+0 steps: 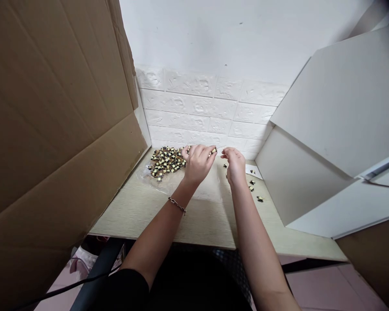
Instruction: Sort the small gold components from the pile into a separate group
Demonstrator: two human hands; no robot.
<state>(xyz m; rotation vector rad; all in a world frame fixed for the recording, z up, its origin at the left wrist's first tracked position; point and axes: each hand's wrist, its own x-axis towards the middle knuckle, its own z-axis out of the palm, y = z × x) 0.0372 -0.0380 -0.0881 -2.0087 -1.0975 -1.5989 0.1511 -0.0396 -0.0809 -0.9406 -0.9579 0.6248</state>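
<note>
My left hand (198,160) is closed, its fingertips around a small yellow-and-black coil part (214,150) that looks like a tiny transformer. Just to its right, my right hand (234,162) has thumb and fingers pinched together. A thin line, perhaps a fine wire, seems to run between the two hands; what the right fingertips hold is too small to name. Left of my left hand, a pile of similar coil parts (167,160) with copper-coloured strands lies on a clear plastic bag (173,188). Several loose ones, including a single coil part (259,199), lie right of my right hand.
The pale wooden tabletop (201,222) ends against a white brick-patterned wall (194,103). A tall cardboard sheet (61,116) borders the left, and white panels (340,108) stand at the right. A white paper piece (257,172) with small dark bits lies behind the loose parts.
</note>
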